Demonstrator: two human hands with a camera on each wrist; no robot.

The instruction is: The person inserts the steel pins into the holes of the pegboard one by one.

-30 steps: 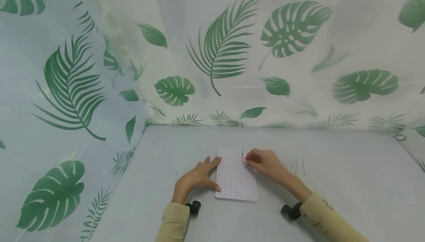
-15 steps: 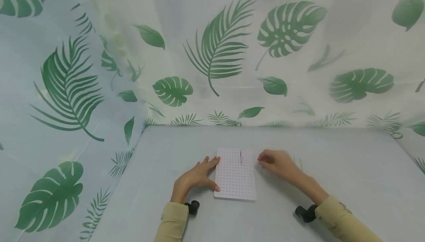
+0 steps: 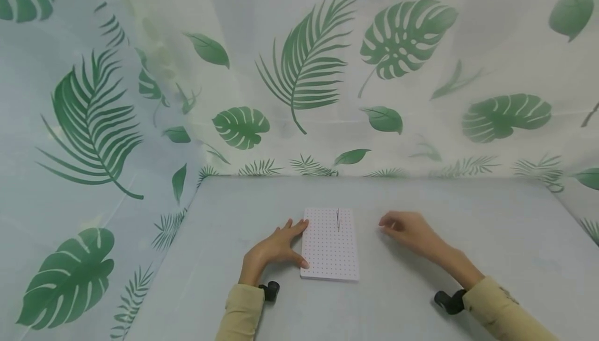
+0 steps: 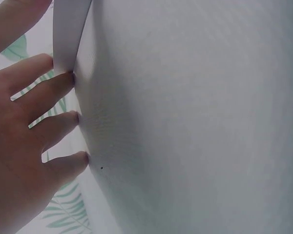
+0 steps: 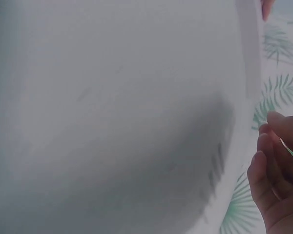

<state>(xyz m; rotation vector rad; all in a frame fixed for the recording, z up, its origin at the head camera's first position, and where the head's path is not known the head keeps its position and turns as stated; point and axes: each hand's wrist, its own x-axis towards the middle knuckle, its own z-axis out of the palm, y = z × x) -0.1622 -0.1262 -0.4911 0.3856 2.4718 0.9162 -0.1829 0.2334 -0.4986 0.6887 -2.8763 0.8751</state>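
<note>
A white board point(image 3: 327, 252) with a grid of small dots lies on the table. Two thin dark sticks point(image 3: 338, 220) show near its far right corner. My left hand point(image 3: 273, 250) rests with spread fingers along the board's left edge, its thumb on the near left part. In the left wrist view the fingertips point(image 4: 79, 117) touch down beside the board's side point(image 4: 68, 44). To the right of the board, apart from it, hovers my right hand point(image 3: 409, 232). Its fingers are loosely curled, thumb near the index finger, and I see nothing between them.
Several short dark sticks point(image 5: 216, 168) appear on the table in the right wrist view; the right hand and forearm cover that area in the head view. A pale cloth covers the table point(image 3: 262, 200). A leaf-patterned curtain point(image 3: 290, 18) hangs behind and at the left.
My right hand has moved away from the board to the right, over the place where thin sticks lay. Two dark sticks stay at the board. My left hand keeps its place on the edge.
</note>
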